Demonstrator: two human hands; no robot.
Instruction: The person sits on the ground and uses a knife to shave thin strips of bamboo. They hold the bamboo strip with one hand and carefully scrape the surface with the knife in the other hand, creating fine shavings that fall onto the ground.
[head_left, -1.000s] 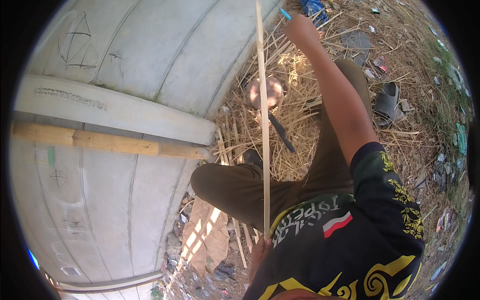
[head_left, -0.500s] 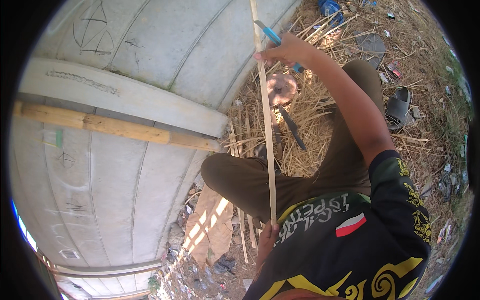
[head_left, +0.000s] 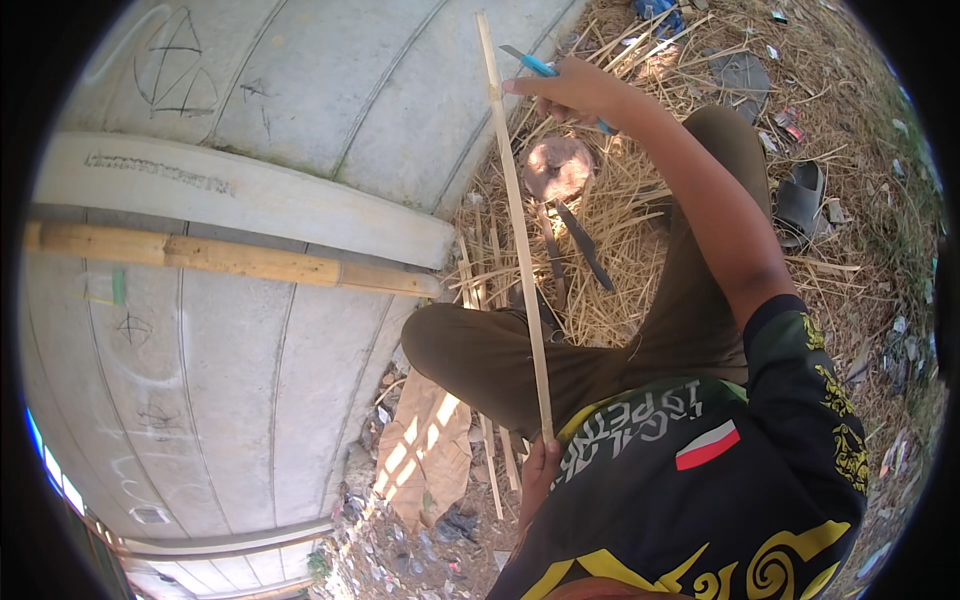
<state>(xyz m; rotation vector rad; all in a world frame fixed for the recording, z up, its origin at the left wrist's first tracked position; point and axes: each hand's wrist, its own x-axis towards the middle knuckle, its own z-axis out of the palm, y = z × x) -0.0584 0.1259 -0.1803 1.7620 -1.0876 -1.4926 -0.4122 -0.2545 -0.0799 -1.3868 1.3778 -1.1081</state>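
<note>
A long pale bamboo strip (head_left: 522, 240) runs upright across my lap, its far end leaning a little to the left. My left hand (head_left: 541, 468) is closed around its near end, close to my shirt; part of that hand is hidden. At the far end, my right hand (head_left: 575, 92) grips a blue utility knife (head_left: 537, 64) with its blade out, pointing left. The index finger of that hand stretches out to the strip's edge. Below it, a round wooden block (head_left: 558, 168) lies on the ground, with a dark machete-like blade (head_left: 584, 248) next to it.
A grey concrete panel wall (head_left: 240, 360) stands on the left, with a bamboo pole (head_left: 230, 258) along it. Bamboo shavings (head_left: 640, 270) cover the ground between my bent legs. Brown cardboard (head_left: 425, 455) lies at lower left, and a grey sandal (head_left: 800, 203) at right.
The strip's far end has tilted left and come down into view. My right hand has shifted slightly left and up with the knife. My left hand stays near my shirt.
</note>
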